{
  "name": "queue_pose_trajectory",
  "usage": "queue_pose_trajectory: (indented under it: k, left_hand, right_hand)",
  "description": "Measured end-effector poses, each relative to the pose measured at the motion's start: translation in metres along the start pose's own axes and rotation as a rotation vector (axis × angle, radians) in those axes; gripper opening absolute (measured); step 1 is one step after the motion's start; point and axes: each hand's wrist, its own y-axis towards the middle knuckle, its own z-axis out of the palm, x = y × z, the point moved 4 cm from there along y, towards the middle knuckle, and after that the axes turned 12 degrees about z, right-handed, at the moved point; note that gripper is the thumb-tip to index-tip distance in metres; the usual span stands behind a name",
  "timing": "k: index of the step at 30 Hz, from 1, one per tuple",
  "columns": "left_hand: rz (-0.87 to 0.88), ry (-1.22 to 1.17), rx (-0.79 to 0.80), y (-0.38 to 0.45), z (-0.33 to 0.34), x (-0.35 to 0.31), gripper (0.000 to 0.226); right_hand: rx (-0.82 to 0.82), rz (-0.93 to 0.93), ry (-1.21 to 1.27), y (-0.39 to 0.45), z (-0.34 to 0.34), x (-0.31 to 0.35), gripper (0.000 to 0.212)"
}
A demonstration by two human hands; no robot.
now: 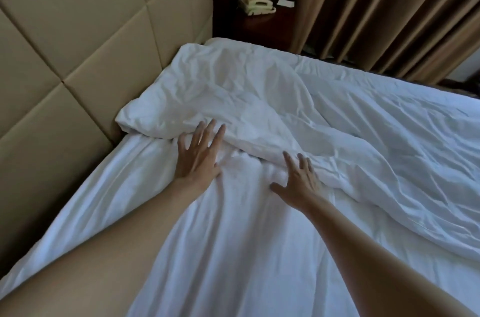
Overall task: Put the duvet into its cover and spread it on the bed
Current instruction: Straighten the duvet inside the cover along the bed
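Note:
A white duvet in its cover (259,98) lies rumpled across the far half of the bed, one puffy corner near the headboard. A flatter white sheet (233,251) covers the near part of the bed. My left hand (198,154) rests flat with fingers spread at the duvet's near edge. My right hand (298,182) lies a little to the right, fingers spread, touching the same bunched edge. Neither hand grips any cloth.
A beige padded headboard (78,43) runs along the left of the bed. Behind the bed's far corner stands a dark nightstand (259,23) with a cream telephone (255,4). Brown curtains (376,4) hang at the back right.

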Motion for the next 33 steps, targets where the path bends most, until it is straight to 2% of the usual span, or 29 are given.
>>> queue_pose_trajectory:
  k: [2, 4, 7, 10, 13, 19, 21, 22, 24, 25, 27, 28, 29, 31, 32, 33]
  left_hand:
    - [-0.078, 0.027, 0.143, 0.019, 0.013, 0.014, 0.099]
    - [-0.13, 0.016, 0.227, 0.034, 0.026, 0.027, 0.09]
    - [-0.093, 0.023, 0.159, 0.048, 0.039, 0.04, 0.04]
    - [-0.123, -0.156, 0.131, 0.053, 0.039, 0.047, 0.027]
    - [-0.072, -0.297, 0.097, 0.048, 0.029, 0.054, 0.013]
    - [-0.007, -0.554, -0.135, 0.008, -0.021, 0.059, 0.02]
    - [0.174, -0.438, -0.234, -0.009, -0.053, 0.054, 0.015]
    - [0.297, -0.31, -0.275, -0.021, -0.069, 0.05, 0.021]
    - [0.487, -0.087, -0.345, -0.055, -0.09, 0.04, 0.023]
    - [0.524, -0.026, -0.38, -0.074, -0.097, 0.033, 0.022]
    - [0.461, 0.014, -0.424, -0.109, -0.092, 0.027, 0.022]
    - [0.365, 0.009, -0.389, -0.123, -0.084, 0.023, 0.025]
    - [0.223, -0.02, -0.279, -0.131, -0.072, 0.02, 0.03]
    - [-0.21, -0.201, 0.043, -0.142, -0.041, 0.02, 0.032]
    - [-0.334, -0.235, 0.154, -0.146, -0.029, 0.018, 0.033]
    - [-0.344, -0.191, 0.202, -0.147, -0.024, 0.015, 0.037]
  right_hand:
    - [-0.033, 0.026, -0.018, 0.022, 0.007, 0.006, 0.093]
    - [-0.037, 0.049, -0.028, 0.044, 0.017, 0.009, 0.081]
    - [-0.077, 0.084, 0.0, 0.067, 0.03, 0.008, 0.051]
    - [-0.213, 0.065, 0.065, 0.07, 0.04, 0.005, 0.022]
    - [-0.308, 0.015, 0.168, 0.055, 0.044, 0.003, 0.01]
    - [-0.362, -0.156, 0.159, 0.009, 0.019, 0.015, 0.024]
    - [-0.371, -0.157, 0.105, -0.008, 0.004, 0.014, 0.04]
    - [-0.42, -0.184, 0.122, -0.02, -0.003, 0.011, 0.047]
    - [-0.57, -0.253, 0.2, -0.048, -0.014, -0.001, 0.05]
    - [-0.604, -0.253, 0.238, -0.062, -0.016, -0.008, 0.049]
    - [-0.564, -0.235, 0.23, -0.088, -0.006, -0.016, 0.048]
    - [-0.464, -0.211, 0.184, -0.097, 0.005, -0.017, 0.049]
    - [-0.3, -0.176, 0.122, -0.104, 0.019, -0.015, 0.054]
    - [-0.017, -0.135, 0.02, -0.119, 0.044, -0.008, 0.071]
    - [0.064, -0.118, 0.006, -0.129, 0.049, -0.002, 0.08]
    - [0.105, -0.114, 0.014, -0.138, 0.05, 0.007, 0.085]
